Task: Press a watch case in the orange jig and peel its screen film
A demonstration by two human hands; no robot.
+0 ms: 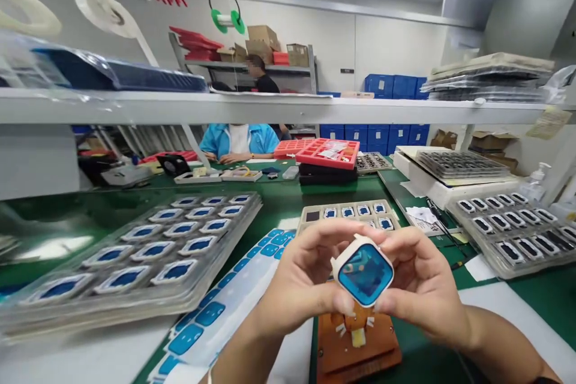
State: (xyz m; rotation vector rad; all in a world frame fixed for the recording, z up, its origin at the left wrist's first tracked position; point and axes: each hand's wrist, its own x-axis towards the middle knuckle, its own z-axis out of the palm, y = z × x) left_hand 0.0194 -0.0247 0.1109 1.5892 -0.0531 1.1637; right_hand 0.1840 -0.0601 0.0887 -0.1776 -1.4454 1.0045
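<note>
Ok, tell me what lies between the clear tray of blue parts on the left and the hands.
In the head view, a white sheet of blue stickers lies on the green mat between the clear tray and the hands, left hand and right hand.

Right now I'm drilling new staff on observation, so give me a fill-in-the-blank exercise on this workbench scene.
1. The left hand and right hand together hold a white case whose face is ____ in colour.
2. Right below the hands sits an ____ coloured fixture.
3. The clear tray of blue-faced cases lies to the person's ____.
4. The stacked red trays rest on a ____ coloured table mat.

Missing words: blue; orange; left; green
</note>
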